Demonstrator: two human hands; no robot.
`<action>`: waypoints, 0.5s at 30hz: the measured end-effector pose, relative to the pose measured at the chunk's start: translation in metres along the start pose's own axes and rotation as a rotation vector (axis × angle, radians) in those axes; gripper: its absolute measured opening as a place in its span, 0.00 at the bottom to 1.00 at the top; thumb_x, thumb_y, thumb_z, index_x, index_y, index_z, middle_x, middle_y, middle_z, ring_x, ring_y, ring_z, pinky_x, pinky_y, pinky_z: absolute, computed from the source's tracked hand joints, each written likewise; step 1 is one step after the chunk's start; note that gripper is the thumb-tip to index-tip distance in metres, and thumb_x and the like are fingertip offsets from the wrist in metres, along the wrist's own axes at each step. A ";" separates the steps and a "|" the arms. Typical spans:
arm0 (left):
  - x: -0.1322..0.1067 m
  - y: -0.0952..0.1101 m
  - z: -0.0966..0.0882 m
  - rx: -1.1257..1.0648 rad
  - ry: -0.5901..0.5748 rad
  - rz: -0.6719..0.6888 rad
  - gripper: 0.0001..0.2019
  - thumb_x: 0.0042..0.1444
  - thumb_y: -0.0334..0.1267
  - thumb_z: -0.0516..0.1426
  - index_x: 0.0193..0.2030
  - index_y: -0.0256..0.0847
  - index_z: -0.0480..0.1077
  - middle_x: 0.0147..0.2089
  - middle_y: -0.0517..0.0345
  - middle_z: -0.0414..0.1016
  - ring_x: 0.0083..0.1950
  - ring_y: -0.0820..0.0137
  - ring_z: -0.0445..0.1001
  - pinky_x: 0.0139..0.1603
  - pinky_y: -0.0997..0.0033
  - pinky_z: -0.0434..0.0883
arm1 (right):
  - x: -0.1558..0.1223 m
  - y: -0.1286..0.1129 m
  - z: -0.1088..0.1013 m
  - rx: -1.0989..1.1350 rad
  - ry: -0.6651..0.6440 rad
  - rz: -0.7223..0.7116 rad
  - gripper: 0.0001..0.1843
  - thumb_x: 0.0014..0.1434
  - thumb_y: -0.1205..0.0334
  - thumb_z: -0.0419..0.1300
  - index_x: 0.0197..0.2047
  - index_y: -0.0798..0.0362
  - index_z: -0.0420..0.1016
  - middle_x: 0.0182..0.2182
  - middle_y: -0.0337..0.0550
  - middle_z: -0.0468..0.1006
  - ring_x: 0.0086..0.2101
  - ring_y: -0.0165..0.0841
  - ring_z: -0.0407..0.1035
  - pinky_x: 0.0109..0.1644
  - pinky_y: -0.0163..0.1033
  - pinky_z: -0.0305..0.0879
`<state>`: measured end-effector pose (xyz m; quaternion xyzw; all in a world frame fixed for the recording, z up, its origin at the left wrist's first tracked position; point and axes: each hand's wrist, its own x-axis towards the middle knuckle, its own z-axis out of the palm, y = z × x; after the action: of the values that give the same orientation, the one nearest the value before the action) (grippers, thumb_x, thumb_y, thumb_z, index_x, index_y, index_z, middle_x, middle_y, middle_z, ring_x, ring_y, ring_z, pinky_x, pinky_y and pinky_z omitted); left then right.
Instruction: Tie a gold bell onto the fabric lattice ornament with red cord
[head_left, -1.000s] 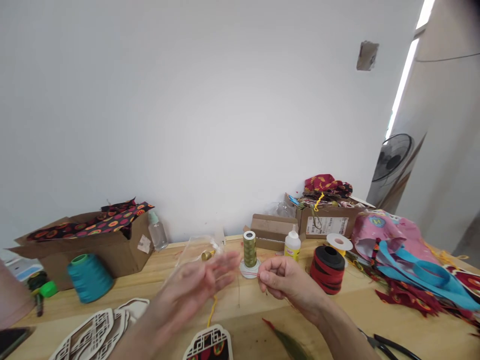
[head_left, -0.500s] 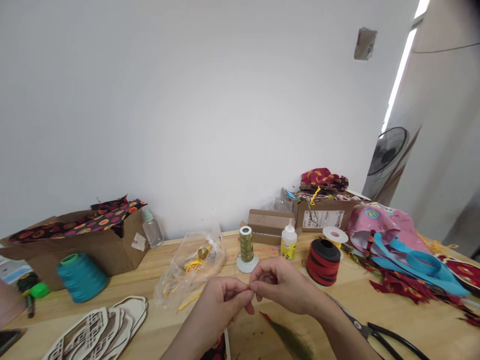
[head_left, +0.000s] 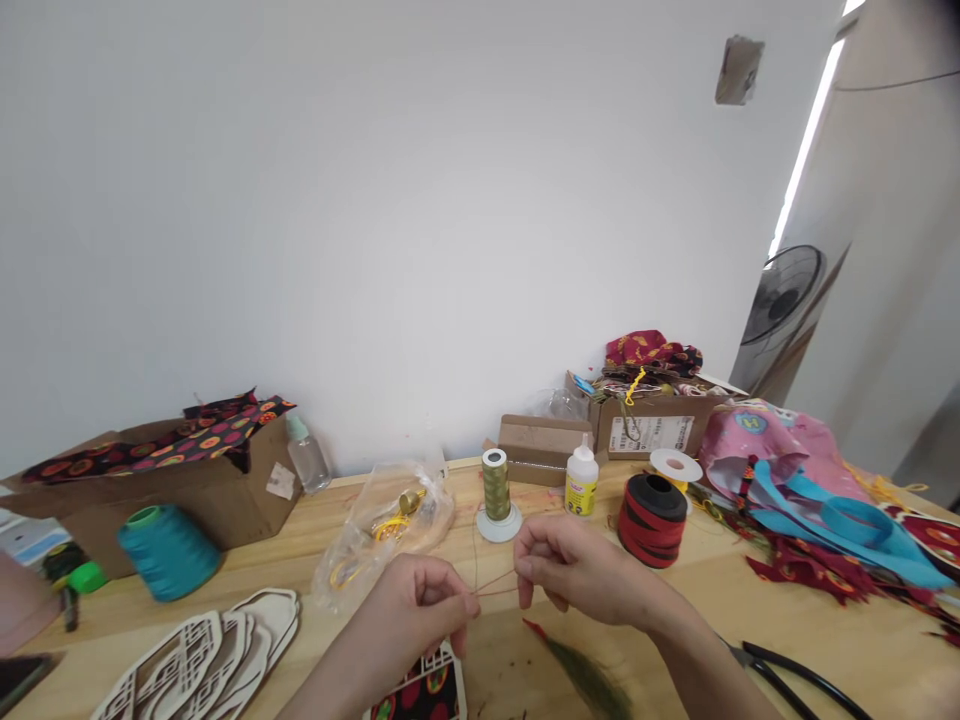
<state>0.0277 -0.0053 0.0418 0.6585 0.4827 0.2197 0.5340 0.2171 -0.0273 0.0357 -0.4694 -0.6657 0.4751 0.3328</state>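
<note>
A thin red thread [head_left: 496,586] runs between my two hands above the table. My left hand [head_left: 427,605] pinches one end, with thumb and forefinger pressed together. My right hand [head_left: 581,570] is closed on the other end, its fingers curled. Below my right hand lies a green tassel [head_left: 585,675] with a red tip. Under my left hand, partly covered by it, is a pale cut-out frame with dark patterned fabric [head_left: 427,695]. Just behind the hands stands a spool of olive thread [head_left: 496,490], a fine strand hanging from it toward my left hand.
Flat cut-out frames [head_left: 187,660] and a teal thread cone [head_left: 169,555] lie at left. A plastic bag [head_left: 382,530], a glue bottle [head_left: 581,483] and a red ribbon roll [head_left: 651,525] stand behind. Black-handled scissors [head_left: 787,675] lie right, near blue ribbon [head_left: 840,525]. Cardboard boxes [head_left: 240,500] line the wall.
My hands have moved apart from fingertips touching, and the red thread now shows stretched between them. More of the patterned piece below my left hand is visible.
</note>
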 end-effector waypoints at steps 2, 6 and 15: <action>-0.001 -0.003 -0.004 0.007 -0.011 -0.005 0.12 0.40 0.43 0.59 0.19 0.35 0.69 0.12 0.64 0.67 0.13 0.81 0.48 0.14 0.79 0.44 | 0.000 0.001 -0.001 0.007 0.001 -0.009 0.04 0.52 0.67 0.50 0.26 0.53 0.62 0.21 0.37 0.72 0.16 0.23 0.52 0.18 0.28 0.47; -0.003 -0.008 -0.011 0.078 -0.088 0.042 0.10 0.42 0.41 0.58 0.27 0.35 0.73 0.20 0.60 0.73 0.19 0.78 0.61 0.19 0.81 0.56 | 0.000 -0.001 -0.003 0.006 0.024 -0.045 0.05 0.51 0.69 0.52 0.25 0.55 0.64 0.19 0.35 0.68 0.19 0.24 0.55 0.22 0.29 0.48; -0.013 -0.007 -0.017 0.134 -0.272 0.021 0.18 0.50 0.49 0.52 0.29 0.35 0.74 0.12 0.68 0.59 0.14 0.80 0.49 0.16 0.81 0.49 | -0.001 0.001 -0.013 -0.007 0.099 -0.077 0.05 0.51 0.68 0.53 0.24 0.54 0.66 0.19 0.34 0.66 0.21 0.25 0.56 0.24 0.30 0.49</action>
<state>0.0057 -0.0087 0.0440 0.7213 0.4125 0.1015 0.5471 0.2291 -0.0239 0.0388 -0.4674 -0.6679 0.4357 0.3816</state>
